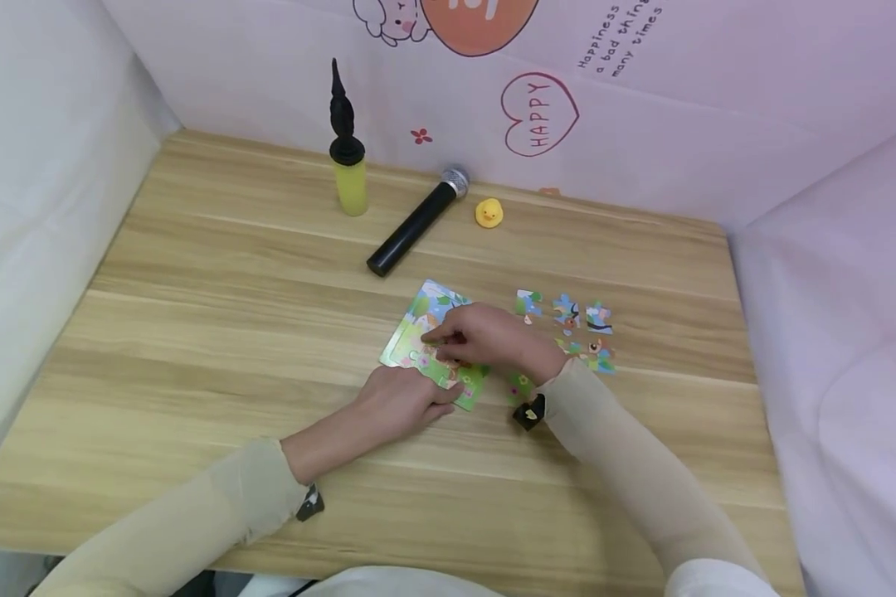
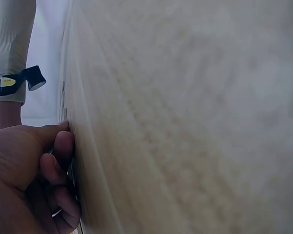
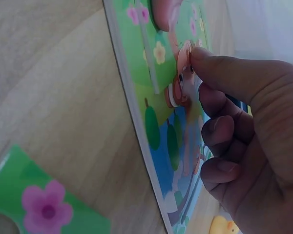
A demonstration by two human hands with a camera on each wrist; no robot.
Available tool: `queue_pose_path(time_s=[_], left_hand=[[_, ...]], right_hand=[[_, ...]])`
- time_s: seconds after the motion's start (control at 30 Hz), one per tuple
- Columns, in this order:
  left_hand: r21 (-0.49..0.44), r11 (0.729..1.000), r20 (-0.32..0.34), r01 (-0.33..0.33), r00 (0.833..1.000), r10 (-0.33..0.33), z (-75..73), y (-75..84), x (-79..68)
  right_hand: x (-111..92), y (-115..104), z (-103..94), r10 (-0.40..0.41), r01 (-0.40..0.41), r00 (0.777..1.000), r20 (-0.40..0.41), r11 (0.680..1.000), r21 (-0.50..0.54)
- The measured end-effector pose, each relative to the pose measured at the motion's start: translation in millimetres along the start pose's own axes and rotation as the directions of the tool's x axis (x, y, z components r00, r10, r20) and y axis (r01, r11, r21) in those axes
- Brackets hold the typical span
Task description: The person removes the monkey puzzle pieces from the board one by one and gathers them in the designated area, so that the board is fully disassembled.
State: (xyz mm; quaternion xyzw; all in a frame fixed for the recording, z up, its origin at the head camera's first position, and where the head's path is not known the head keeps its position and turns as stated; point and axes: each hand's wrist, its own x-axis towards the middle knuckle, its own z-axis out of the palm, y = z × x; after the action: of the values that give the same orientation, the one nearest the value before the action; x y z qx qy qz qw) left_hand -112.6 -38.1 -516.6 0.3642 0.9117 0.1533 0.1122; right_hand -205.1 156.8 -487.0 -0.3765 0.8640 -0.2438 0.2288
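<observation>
A jigsaw puzzle board (image 1: 401, 342) with a bright cartoon scene lies on the table, partly covered by both hands. My left hand (image 1: 399, 402) holds its near left edge, curled fingers (image 2: 63, 146) against the side; one of its fingertips (image 3: 165, 13) presses on the board's face. Above the board's middle, my right hand (image 1: 489, 336) has thumb and forefinger together at a puzzle piece over the printed brown animal (image 3: 178, 90). Its other fingers (image 3: 219, 130) are curled in. The piece is mostly hidden by the fingertips.
Several loose puzzle pieces (image 1: 567, 310) lie to the right of the board, and a green flowered piece (image 3: 48, 207) sits near the right wrist. Behind are a black microphone (image 1: 414, 228), a yellow rubber duck (image 1: 489, 213) and a yellow-and-black hand pump (image 1: 352, 186). White cloth encloses the table.
</observation>
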Motion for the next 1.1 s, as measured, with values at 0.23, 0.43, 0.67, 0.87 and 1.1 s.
queue_pose_path(time_s=[0.23, 0.43, 0.67, 0.87, 1.1], left_hand=[[-0.076, 0.996, -0.024, 0.037, 0.999, -0.039, -0.9, -2.8, 1.8], [-0.099, 0.994, -0.010, 0.051, 0.999, -0.052, -1.6, -3.0, 2.0], [-0.118, 0.991, -0.005, 0.062, 0.998, -0.063, 0.2, -2.8, 4.2], [-0.112, 0.991, -0.004, 0.078, 0.997, -0.079, -0.5, -2.1, 5.0], [-0.106, 0.989, -0.009, 0.102, 0.995, -0.104, -3.6, -0.1, 6.5]], right_hand=[[2.0, -1.6, -1.8, -0.016, 0.015, 1.000, 0.015, 1.000, 0.015], [5.1, -3.1, -0.6, -0.046, 0.047, 0.998, 0.049, 0.999, -0.017], [7.2, -4.4, -1.4, -0.044, 0.045, 0.998, 0.035, 0.998, -0.032], [12.1, -4.7, -0.8, -0.064, 0.064, 0.998, 0.011, 0.993, -0.103], [14.5, -6.3, 0.6, 0.003, 0.000, 0.999, 0.039, 0.997, -0.079]])
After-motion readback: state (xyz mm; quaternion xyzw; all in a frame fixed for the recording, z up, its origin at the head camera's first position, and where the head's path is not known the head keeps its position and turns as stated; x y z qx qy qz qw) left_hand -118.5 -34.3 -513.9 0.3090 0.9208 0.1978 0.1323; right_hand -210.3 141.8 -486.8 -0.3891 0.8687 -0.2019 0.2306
